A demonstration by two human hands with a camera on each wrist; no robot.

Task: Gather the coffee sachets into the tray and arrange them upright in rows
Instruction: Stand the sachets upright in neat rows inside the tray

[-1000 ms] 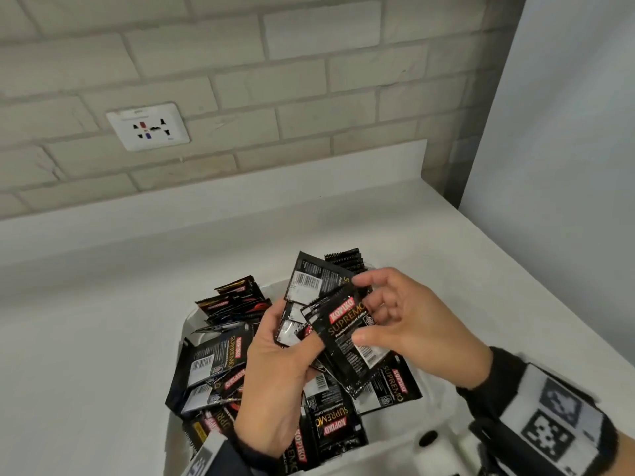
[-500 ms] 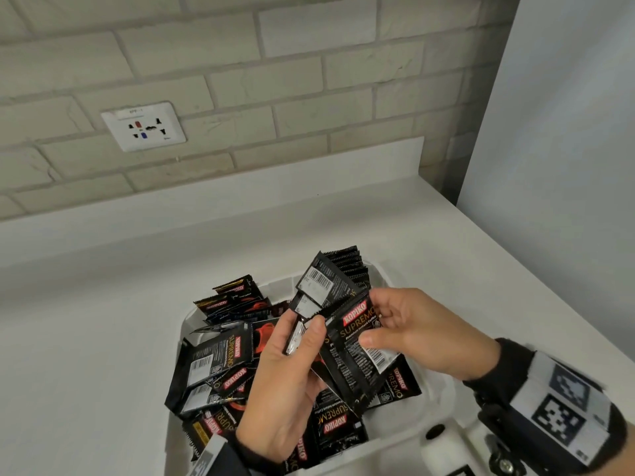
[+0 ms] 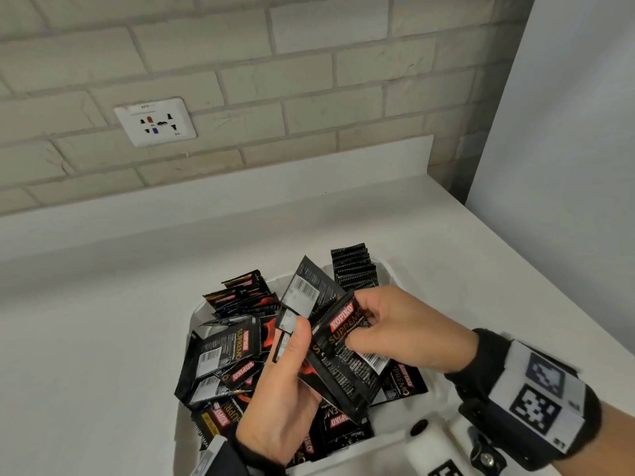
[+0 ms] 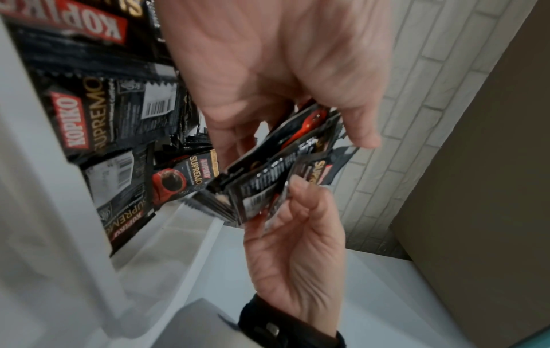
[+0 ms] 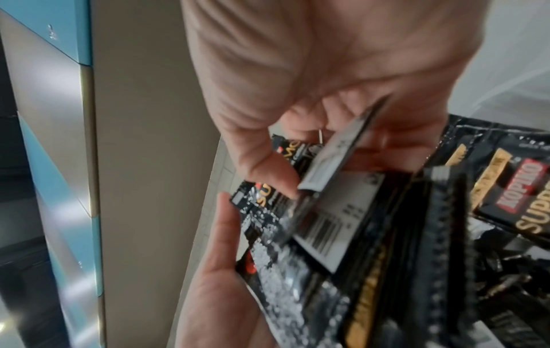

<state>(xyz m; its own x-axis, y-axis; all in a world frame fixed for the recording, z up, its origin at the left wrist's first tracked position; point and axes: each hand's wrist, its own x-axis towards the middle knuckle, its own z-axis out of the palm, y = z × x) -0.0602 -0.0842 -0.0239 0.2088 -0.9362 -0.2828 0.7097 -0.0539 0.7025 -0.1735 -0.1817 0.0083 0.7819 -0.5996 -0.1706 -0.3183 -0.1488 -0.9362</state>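
Sachet bundle (image 3: 338, 341) raised, backs hidden.

Black sachets (image 3: 220, 359) jumbled in tray (image 3: 197, 312)

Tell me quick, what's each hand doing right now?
Left hand: holds a fanned bunch of coffee sachets above the tray.
Right hand: pinches the front sachet of that bunch.

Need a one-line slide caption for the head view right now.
Both hands, left hand and right hand, hold a fan of sachets above the cluttered tray.
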